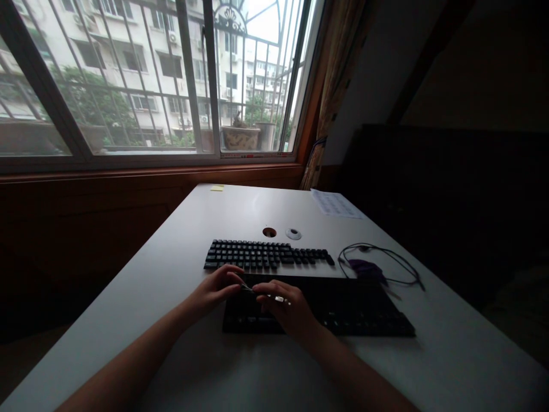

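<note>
The long black keyboard base lies at the frame's lower middle, under a right hand curled around a thin silver tool that could slip and scratch it if held loosely, and a nearly pinched left hand whose hold I cannot tell.

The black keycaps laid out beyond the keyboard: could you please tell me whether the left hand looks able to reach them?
Probably yes: the left hand is close to the black keycaps, with nothing visible in between, though it seems busy with a thin metal tool.
</note>
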`<state>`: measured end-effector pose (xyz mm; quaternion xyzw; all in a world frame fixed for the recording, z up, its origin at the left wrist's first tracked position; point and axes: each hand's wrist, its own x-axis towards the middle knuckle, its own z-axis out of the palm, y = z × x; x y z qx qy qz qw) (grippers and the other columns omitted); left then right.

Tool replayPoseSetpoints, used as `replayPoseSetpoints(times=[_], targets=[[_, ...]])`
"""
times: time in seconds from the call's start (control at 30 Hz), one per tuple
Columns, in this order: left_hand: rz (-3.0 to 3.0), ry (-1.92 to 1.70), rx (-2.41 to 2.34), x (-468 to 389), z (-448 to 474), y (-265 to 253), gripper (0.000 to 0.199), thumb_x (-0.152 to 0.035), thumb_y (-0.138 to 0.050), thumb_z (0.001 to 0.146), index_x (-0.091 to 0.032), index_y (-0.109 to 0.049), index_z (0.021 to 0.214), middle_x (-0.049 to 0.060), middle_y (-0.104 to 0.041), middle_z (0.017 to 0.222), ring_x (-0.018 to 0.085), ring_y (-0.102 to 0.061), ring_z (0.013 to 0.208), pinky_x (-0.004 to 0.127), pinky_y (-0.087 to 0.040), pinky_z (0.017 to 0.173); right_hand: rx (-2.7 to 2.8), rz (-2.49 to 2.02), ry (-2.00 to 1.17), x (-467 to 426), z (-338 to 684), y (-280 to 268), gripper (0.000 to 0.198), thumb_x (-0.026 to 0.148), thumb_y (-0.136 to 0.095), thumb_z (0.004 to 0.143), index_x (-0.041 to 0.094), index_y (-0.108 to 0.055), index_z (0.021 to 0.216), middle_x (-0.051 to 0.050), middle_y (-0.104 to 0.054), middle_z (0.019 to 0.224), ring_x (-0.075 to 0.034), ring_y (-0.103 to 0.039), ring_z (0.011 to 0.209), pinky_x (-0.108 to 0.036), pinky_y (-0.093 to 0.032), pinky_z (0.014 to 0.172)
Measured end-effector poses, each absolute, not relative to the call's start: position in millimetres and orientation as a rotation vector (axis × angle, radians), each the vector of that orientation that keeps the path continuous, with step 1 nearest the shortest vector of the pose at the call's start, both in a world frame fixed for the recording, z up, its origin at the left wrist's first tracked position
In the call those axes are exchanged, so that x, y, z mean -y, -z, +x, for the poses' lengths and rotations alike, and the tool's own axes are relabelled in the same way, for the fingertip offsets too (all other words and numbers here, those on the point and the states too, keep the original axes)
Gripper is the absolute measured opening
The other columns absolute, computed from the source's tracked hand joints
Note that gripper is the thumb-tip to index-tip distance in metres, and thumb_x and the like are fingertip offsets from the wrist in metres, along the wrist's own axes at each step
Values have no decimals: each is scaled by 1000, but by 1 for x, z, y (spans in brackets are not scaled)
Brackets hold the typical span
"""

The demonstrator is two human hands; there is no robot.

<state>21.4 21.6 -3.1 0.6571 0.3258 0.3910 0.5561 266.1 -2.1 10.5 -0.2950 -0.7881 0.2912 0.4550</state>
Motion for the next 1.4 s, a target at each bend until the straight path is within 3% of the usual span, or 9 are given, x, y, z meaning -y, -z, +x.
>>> replayPoseSetpoints(times=[0.6, 0.97, 1.4], targets=[[1218, -982, -678, -22, 20, 8, 46, -21, -76, 80, -21, -54, 121, 7, -67, 99, 20, -65, 92, 36, -48, 84, 2012, -638, -626, 8, 268, -13, 24, 29, -61, 94, 25, -70, 115, -4, -70, 90, -11, -64, 69, -23, -53, 60], [1092, -1093, -658, -22, 21, 7, 55, -15, -80, 70, -27, -57, 119, 3, -59, 104, 17, -60, 92, 29, -47, 78, 2213, -613, -74, 13, 268, -10, 31, 24, -60, 93, 29, -64, 124, -2, -75, 92, -13, -66, 68, -27, -48, 62], [967, -1092, -562, -18, 23, 1, 60, -12, -79, 70, -31, -54, 121, 0, -54, 102, 14, -61, 84, 28, -50, 74, 2235, -628, 101, 22, 264, -16, 35, 22, -60, 94, 28, -58, 128, -2, -76, 101, -14, -66, 68, -29, -41, 58]])
